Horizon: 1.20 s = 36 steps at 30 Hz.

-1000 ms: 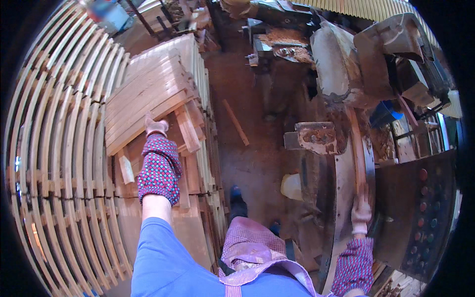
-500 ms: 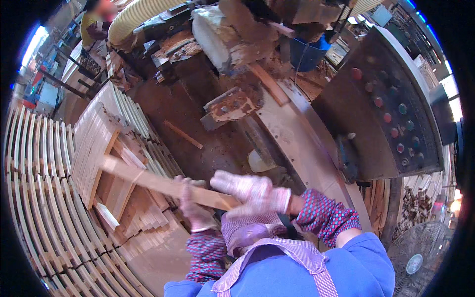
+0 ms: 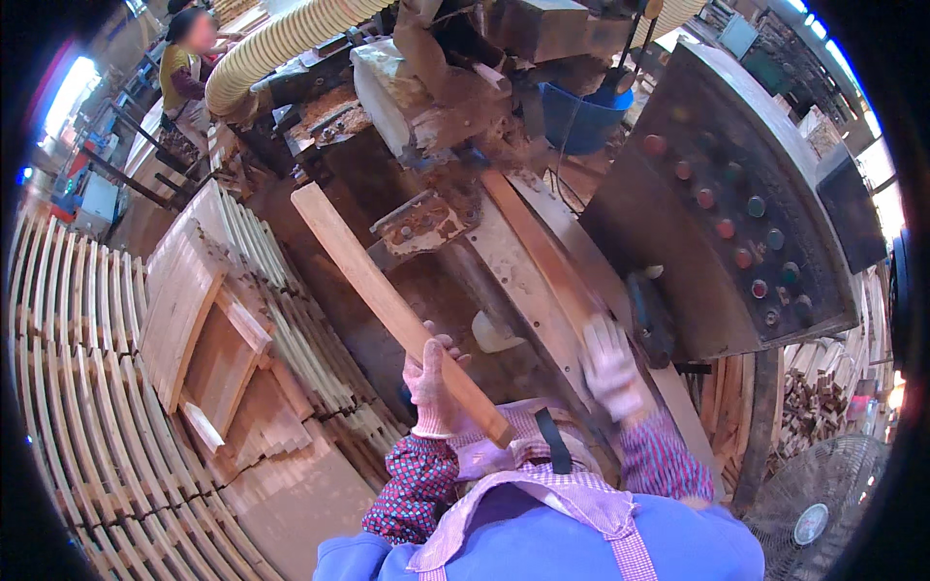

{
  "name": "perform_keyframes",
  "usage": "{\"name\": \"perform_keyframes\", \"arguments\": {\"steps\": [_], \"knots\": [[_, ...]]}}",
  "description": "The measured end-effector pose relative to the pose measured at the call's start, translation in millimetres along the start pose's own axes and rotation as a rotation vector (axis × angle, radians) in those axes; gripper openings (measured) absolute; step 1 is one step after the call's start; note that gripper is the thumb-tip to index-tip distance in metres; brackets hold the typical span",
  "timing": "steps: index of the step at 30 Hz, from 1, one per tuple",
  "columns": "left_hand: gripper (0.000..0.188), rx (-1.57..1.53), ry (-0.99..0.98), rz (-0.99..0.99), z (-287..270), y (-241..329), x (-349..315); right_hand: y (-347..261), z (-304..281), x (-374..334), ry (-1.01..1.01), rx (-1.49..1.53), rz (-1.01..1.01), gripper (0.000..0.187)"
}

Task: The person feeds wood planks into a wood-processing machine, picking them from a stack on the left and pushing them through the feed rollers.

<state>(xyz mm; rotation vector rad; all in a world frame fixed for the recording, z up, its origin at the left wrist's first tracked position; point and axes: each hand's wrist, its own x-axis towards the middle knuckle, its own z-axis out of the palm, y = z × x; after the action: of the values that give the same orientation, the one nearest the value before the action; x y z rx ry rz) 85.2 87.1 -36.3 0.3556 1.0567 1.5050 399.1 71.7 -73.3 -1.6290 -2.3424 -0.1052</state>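
Note:
My left hand (image 3: 434, 385), in a pale knit glove, is closed around a long, slightly curved wooden slat (image 3: 363, 276). The slat slants from my apron up toward the far left, clear of the machine. On the right, my right hand (image 3: 612, 370), gloved too, has its fingers stretched out over the near end of a second, redder wooden strip (image 3: 542, 254). That strip lies along the pale machine bed (image 3: 513, 281), its far end running in under the dusty machine head (image 3: 455, 121). Slight blur hides how firmly the right fingertips touch it.
Stacked curved slats (image 3: 87, 387) fill the left side, with loose boards (image 3: 228, 368) on top. A control panel (image 3: 746, 213) with coloured buttons stands right, a fan (image 3: 814, 513) below it. A blue bucket (image 3: 581, 116) and ribbed hose (image 3: 281, 48) are beyond. Another person (image 3: 184, 73) stands far left.
The slat in my left hand has swung from pointing left to pointing away from me. My right hand has left it and moved right to the bed. The redder strip now reaches closer to me.

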Motion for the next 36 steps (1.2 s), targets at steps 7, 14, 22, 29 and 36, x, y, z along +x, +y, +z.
{"name": "perform_keyframes", "arguments": {"steps": [7, 14, 22, 29, 36], "knots": [[0.042, -0.087, 0.024, 0.068, -4, -10, 19, 37, 82, 192, 0.187, -0.002, -0.154, 0.049], [0.045, -0.300, -0.147, 0.186, 22, -37, 54, -120, -38, 111, -0.375, 0.893, -0.190, 0.077], [0.029, 0.707, 0.609, 0.753, -192, 109, 176, -34, -32, -59, -0.172, 0.208, 0.193, 0.057], [0.044, -0.387, 0.961, 0.314, -421, 290, 319, 18, 68, 70, -0.185, -0.137, 0.091, 0.051], [0.027, -0.417, 0.511, 0.367, -452, 269, 308, 42, 129, 219, -0.072, -0.068, -0.015, 0.059]]}}
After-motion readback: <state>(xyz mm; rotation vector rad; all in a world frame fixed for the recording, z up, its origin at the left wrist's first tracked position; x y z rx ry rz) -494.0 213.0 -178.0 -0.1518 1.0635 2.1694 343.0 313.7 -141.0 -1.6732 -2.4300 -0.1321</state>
